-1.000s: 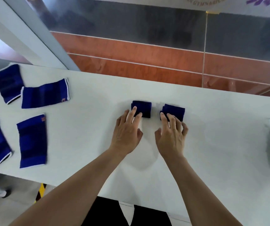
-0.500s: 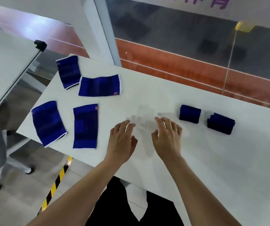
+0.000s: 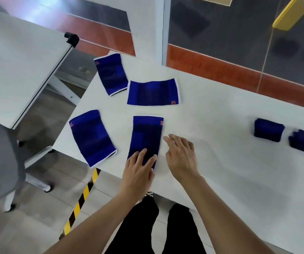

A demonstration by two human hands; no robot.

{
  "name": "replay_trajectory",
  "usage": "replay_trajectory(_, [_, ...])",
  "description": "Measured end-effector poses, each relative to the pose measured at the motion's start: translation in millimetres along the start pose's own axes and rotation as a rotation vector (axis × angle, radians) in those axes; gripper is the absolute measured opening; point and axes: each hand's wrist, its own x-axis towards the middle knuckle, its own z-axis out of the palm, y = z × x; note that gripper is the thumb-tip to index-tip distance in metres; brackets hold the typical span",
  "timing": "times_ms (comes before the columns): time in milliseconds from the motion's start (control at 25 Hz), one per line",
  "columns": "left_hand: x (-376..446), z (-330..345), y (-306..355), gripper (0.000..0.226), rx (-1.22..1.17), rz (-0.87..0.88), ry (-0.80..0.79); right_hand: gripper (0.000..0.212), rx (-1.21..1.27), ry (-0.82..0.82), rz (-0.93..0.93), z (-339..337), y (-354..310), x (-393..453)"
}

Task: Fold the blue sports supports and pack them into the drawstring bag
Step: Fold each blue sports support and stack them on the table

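left hand (image 3: 138, 173) presses flat, fingers spread, on a blue support (image 3: 146, 138) near the table's (image 3: 221, 171) front edge; right hand (image 3: 182, 158) hovers open just beside it, holding nothing

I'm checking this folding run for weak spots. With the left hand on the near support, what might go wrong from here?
1. The near support lies by the table's front edge; the left hand presses only its near end, so it may slide off.
2. The near-left support sits at the table's corner, where a passing arm might knock it down.
3. No drawstring bag is in view, so packing may stall.
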Motion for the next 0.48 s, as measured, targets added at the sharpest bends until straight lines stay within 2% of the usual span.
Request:
replay_trajectory(160, [5.9,1.1,-1.2,0.034,0.062,0.29,0.018,0.051,-0.025,-0.045,-0.014,4.1,5.8,5.9])
replay_trajectory(320, [29.1,-4.4,6.0,0.03,0.111,0.211,0.001,0.052,-0.045,-0.121,0.046,3.4,32.1,-13.2])
replay_trajectory(480, [60.7,-7.5,25.1,0.046,0.119,0.196,-0.041,0.05,-0.107,-0.013,0.228,-6.9,61.9,-35.7])
